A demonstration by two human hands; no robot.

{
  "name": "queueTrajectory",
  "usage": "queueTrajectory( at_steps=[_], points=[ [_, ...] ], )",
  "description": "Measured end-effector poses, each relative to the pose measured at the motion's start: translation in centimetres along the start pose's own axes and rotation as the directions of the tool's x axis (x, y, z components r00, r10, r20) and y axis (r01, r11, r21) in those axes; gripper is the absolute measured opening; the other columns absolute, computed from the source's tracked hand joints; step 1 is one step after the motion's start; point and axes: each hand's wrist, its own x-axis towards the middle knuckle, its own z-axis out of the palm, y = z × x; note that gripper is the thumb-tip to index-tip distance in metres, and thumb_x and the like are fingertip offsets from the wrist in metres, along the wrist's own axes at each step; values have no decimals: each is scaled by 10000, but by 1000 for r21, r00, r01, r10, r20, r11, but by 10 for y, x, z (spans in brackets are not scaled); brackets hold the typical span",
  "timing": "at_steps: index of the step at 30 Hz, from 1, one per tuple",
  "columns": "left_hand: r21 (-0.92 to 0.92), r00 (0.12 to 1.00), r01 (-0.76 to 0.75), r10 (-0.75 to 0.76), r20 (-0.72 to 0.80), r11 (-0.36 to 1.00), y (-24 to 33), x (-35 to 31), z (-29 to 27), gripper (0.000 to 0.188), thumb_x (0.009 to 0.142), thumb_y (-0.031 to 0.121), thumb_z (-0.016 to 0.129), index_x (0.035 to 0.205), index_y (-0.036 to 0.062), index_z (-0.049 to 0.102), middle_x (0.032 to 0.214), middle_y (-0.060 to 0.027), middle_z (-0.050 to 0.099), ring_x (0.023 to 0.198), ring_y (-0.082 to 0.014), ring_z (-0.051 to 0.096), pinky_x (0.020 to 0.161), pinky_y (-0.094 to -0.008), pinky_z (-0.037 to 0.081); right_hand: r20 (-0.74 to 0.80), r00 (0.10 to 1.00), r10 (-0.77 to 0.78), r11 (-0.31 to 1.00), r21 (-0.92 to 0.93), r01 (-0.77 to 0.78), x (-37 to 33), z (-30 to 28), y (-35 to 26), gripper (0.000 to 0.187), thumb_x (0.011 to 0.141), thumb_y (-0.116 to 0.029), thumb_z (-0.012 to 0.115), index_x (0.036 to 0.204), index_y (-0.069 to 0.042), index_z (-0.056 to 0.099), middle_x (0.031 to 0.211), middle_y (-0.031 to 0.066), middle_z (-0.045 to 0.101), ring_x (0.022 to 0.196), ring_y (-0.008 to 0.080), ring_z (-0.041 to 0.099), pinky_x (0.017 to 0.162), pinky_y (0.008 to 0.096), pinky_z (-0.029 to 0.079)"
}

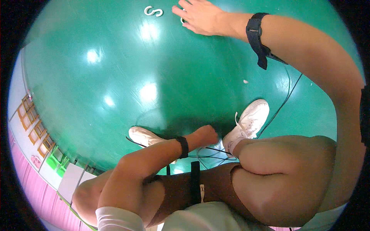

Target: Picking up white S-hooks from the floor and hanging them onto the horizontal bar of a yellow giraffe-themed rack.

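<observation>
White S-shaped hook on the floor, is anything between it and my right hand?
Nothing visible: only green floor shows between your right hand and the white S-shaped hook to its left. Another white piece, partly hidden by that hand, lies outside this gap.

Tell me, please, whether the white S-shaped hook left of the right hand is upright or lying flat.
Lying flat: the white hook shows its whole curved outline against the green floor.
</observation>
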Motion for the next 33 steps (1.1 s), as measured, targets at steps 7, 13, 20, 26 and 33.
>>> queueTrajectory(
  at_steps=[7, 13, 20, 26, 33],
  points=[
    [-208, 891, 198, -264, -369, 958, -79, -41, -158, 169, 772, 205, 634, 917, 126, 596, 733, -141, 643, 746, -353, 655, 639, -473, 518, 13, 996, 86, 996, -2, -86, -1, -4, 6, 380, 916, -283, 487, 1172, -15, 401, 949, 232, 651, 869, 350, 659, 723, 452, 531],
    [-235, 607, 536, -564, -561, 811, -155, -132, -229, 169, 816, 224, 630, 953, 127, 605, 842, -131, 669, 770, -346, 647, 675, -437, 513, 89, 992, 90, 993, -87, -82, 5, -10, 6, 419, 953, -285, 451, 1269, -28, 353, 881, 194, 658, 796, 372, 649, 734, 456, 521],
    [-725, 230, 370, -813, -535, 581, -201, -212, -231, 201, 823, 166, 649, 981, 60, 585, 729, -65, 629, 606, -150, 609, 533, -298, 478, 31, 999, 37, 997, -69, -35, 9, -13, 9, 590, 862, -256, 581, 1344, -29, 328, 1058, 192, 589, 972, 345, 603, 835, 442, 503],
    [-839, 96, 197, -861, -499, 508, -200, -208, -233, 296, 794, 155, 672, 1060, 87, 560, 670, -46, 577, 610, -148, 612, 544, -311, 474, 95, 992, 78, 997, -8, -78, 15, -19, 8, 734, 770, -117, 633, 1409, -31, 282, 1145, 216, 536, 1029, 359, 581, 875, 439, 496],
    [-604, 89, 584, -782, -617, 543, -191, -181, -224, 173, 807, 138, 599, 955, 57, 564, 734, -160, 605, 677, -351, 608, 657, -437, 489, 176, 984, 43, 999, -9, -42, 20, -26, -3, 664, 775, -44, 600, 1385, -55, 338, 1217, 230, 498, 1032, 375, 586, 862, 438, 508]
  ],
)
